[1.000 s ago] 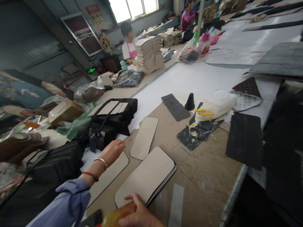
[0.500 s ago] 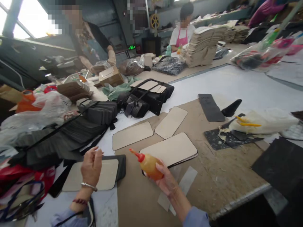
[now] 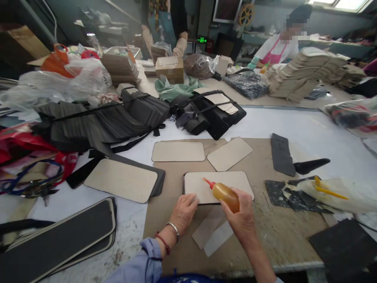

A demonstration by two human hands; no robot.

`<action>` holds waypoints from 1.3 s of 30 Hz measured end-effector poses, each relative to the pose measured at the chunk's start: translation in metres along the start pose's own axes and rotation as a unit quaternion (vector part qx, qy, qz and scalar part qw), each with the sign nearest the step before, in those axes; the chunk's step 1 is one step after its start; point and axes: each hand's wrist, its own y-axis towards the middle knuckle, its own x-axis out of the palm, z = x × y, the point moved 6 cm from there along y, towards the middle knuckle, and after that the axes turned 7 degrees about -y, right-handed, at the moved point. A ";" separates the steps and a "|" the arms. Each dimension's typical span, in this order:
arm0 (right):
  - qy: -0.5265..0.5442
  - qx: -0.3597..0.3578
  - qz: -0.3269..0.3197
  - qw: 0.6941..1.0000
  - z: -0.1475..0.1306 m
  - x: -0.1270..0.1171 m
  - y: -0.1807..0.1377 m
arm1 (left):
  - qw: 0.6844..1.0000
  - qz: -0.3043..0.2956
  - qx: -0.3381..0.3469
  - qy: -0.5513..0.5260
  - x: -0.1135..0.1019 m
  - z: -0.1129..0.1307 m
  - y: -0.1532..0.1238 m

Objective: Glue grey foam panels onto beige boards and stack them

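Note:
My right hand (image 3: 242,218) is closed round an amber glue bottle (image 3: 225,193), its red nozzle pointing up-left over a beige rounded board (image 3: 217,186) that lies on a thin dark stack right in front of me. My left hand (image 3: 184,211) rests with its fingers flat on the near left corner of that board. Two more beige boards (image 3: 178,151) (image 3: 229,153) lie just beyond it on the brown cardboard mat (image 3: 271,232).
Another beige board (image 3: 121,180) on a dark panel lies to the left, and black panels (image 3: 59,232) lie at the near left. Bundles of black pieces (image 3: 118,118) and bags crowd the left. A white bag (image 3: 338,192) and dark scraps sit at right. Two people work across the table.
The view swung round to face the table squarely. My right hand brought the glue bottle over the board stack, and my left hand came down from the air onto the board's corner.

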 end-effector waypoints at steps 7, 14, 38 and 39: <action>-0.068 -0.143 -0.044 0.986 -0.032 0.027 0.007 | 1.000 0.000 -0.002 -0.014 0.005 -0.010 0.002; -0.173 -0.153 -0.012 0.973 0.001 -0.005 0.019 | 0.999 -0.027 0.018 -0.008 0.000 -0.007 0.008; -0.135 -0.097 -0.037 0.985 0.010 -0.023 -0.019 | 0.980 0.037 0.173 0.094 -0.002 0.007 -0.004; -0.160 -0.088 -0.023 0.983 0.028 -0.037 -0.016 | 0.980 0.035 0.175 0.091 -0.002 0.007 -0.003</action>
